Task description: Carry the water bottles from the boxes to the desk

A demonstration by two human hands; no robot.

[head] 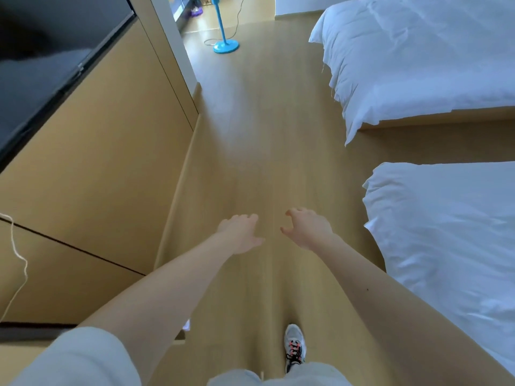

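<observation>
A pale wooden floor (264,140) runs the length of a bedroom, seen from a person's head looking forward and down. A wood-panelled wall (97,168) lines the floor's left edge, with a dark television (41,79) mounted on it at upper left. 2 beds with rumpled white duvets stand along the floor's right edge: the far bed (418,57) at the upper right corner and the near bed (446,232) below it, with a strip of floor between them. Both bare arms reach forward over the middle of the floor, and a white sleeve (78,358) covers the left upper arm at the lower left corner. The left hand (241,232) is palm down, its fingers spread loosely and holding nothing. The right hand (308,228), just beside it but apart, has its fingers loosely curled with the thumb out wide, and it too is empty. A blue pedestal fan (225,45) stands on its round base at the floor's far end, near an opening in the left wall, its thin cable (237,26) trailing on the floor behind it. 1 grey-and-white shoe (294,346) with orange accents on the laces is planted near the floor's near edge, under the right arm. A thin white cord (19,254) hangs against the wall panel at far left. Where the water bottles and the boxes are cannot be told from this view.
</observation>
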